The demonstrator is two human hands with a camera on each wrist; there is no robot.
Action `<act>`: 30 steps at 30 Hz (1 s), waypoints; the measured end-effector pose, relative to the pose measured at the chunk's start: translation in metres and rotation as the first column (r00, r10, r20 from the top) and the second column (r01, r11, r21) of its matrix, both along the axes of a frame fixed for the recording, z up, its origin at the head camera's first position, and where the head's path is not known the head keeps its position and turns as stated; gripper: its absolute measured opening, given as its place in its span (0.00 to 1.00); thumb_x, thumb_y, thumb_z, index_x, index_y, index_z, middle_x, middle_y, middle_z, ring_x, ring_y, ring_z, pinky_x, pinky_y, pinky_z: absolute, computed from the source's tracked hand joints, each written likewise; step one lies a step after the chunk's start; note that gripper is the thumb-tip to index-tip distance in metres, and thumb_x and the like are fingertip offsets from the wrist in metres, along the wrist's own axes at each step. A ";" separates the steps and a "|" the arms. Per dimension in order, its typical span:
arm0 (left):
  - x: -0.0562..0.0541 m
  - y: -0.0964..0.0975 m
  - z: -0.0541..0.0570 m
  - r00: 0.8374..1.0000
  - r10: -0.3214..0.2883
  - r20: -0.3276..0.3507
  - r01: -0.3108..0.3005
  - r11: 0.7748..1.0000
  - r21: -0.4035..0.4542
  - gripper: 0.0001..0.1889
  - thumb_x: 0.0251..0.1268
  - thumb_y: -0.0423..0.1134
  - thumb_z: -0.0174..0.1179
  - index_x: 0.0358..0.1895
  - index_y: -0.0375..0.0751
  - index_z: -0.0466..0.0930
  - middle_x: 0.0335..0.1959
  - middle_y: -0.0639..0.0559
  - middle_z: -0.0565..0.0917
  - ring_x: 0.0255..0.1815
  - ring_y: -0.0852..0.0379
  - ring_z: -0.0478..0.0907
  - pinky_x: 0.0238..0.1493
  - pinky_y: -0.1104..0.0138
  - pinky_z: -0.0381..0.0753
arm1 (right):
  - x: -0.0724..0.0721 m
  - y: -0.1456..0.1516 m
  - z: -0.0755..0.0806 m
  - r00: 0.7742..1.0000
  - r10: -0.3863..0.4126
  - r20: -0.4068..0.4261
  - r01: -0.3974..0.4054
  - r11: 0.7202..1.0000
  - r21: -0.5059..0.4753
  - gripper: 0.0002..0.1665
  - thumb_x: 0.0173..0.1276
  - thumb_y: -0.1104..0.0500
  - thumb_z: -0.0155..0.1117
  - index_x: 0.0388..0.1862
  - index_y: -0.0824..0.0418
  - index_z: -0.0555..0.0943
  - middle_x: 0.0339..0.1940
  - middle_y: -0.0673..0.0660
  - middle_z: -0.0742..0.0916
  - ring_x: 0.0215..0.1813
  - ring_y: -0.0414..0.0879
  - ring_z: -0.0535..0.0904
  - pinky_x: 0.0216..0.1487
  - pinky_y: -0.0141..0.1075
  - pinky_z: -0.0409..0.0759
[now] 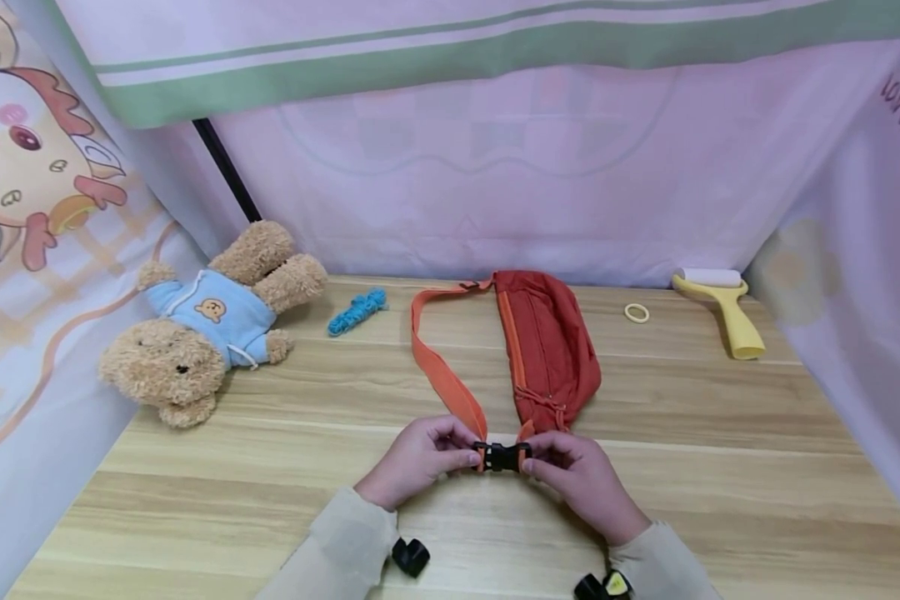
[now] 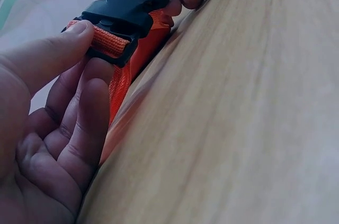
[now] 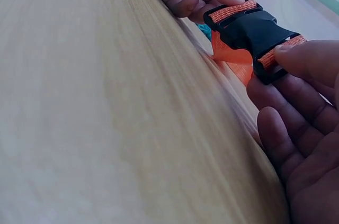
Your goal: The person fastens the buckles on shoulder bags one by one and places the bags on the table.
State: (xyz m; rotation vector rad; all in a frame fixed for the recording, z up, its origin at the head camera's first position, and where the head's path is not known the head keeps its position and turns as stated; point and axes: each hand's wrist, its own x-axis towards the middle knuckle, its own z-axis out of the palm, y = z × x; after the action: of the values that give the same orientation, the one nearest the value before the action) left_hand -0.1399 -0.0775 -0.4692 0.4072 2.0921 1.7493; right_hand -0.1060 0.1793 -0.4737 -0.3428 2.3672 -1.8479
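A red waist bag [image 1: 551, 342] lies on the table, its orange strap [image 1: 446, 379] looping round to the front. At the near end is a black side-release buckle [image 1: 502, 457], its two halves together in one line. My left hand [image 1: 423, 458] pinches the buckle's left end, thumb on the orange webbing [image 2: 108, 41] threaded through it. The right hand [image 1: 588, 479] pinches the opposite end the same way, its thumb [image 3: 307, 60] over the webbing there. Both wrist views show the buckle [image 2: 119, 9] held between thumbs and fingers, close over the tabletop.
On the left lies a teddy bear [image 1: 213, 321] in a blue top, beside a blue bundle of cord [image 1: 357, 312]. A cream ring [image 1: 636, 306] and a yellow-handled lint roller [image 1: 727, 312] lie at the back right. Printed cloth [image 1: 495, 192] hangs behind the wooden table [image 1: 720, 508].
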 end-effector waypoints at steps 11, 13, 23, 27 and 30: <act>0.000 0.000 0.000 1.000 0.007 0.010 -0.007 1.000 -0.006 0.05 0.61 0.36 0.71 0.39 0.44 0.86 0.34 0.50 0.87 0.34 0.55 0.82 0.32 0.68 0.81 | -0.001 -0.001 0.000 1.000 -0.001 -0.001 0.001 1.000 0.018 0.09 0.64 0.61 0.73 0.42 0.61 0.86 0.37 0.56 0.88 0.38 0.42 0.83 0.39 0.34 0.83; 0.000 0.000 0.000 1.000 0.006 0.008 -0.006 1.000 -0.002 0.05 0.61 0.36 0.71 0.39 0.44 0.86 0.34 0.50 0.87 0.34 0.55 0.82 0.32 0.69 0.80 | -0.001 -0.001 0.000 1.000 0.000 0.000 0.000 1.000 0.018 0.09 0.64 0.62 0.73 0.42 0.61 0.86 0.37 0.56 0.88 0.38 0.42 0.83 0.39 0.34 0.83; 0.000 0.000 -0.001 1.000 -0.010 0.010 0.010 1.000 0.002 0.05 0.61 0.35 0.71 0.39 0.44 0.86 0.35 0.50 0.87 0.34 0.55 0.82 0.34 0.69 0.81 | 0.000 -0.002 0.002 1.000 -0.005 -0.008 0.005 1.000 0.031 0.09 0.63 0.61 0.74 0.42 0.60 0.86 0.38 0.55 0.89 0.38 0.41 0.83 0.40 0.33 0.83; 0.000 0.000 0.000 1.000 -0.021 0.008 0.021 1.000 0.009 0.05 0.61 0.35 0.71 0.39 0.43 0.86 0.35 0.50 0.87 0.35 0.55 0.82 0.34 0.69 0.81 | 0.000 -0.001 0.001 1.000 0.007 -0.008 -0.007 0.999 0.031 0.09 0.64 0.60 0.73 0.43 0.60 0.86 0.39 0.55 0.89 0.40 0.42 0.83 0.41 0.33 0.82; 0.000 0.001 0.000 1.000 -0.023 0.008 0.023 1.000 0.021 0.05 0.61 0.34 0.71 0.39 0.43 0.86 0.34 0.50 0.87 0.35 0.56 0.82 0.34 0.70 0.81 | -0.001 0.000 0.000 1.000 0.019 -0.004 -0.019 0.999 0.026 0.10 0.64 0.60 0.73 0.44 0.60 0.86 0.40 0.56 0.89 0.41 0.42 0.84 0.42 0.33 0.82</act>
State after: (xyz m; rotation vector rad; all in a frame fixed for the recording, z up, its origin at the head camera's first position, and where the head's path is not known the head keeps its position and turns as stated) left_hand -0.1396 -0.0769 -0.4690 0.4281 2.0570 1.7579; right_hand -0.1068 0.1793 -0.4734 -0.3657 2.3801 -1.8088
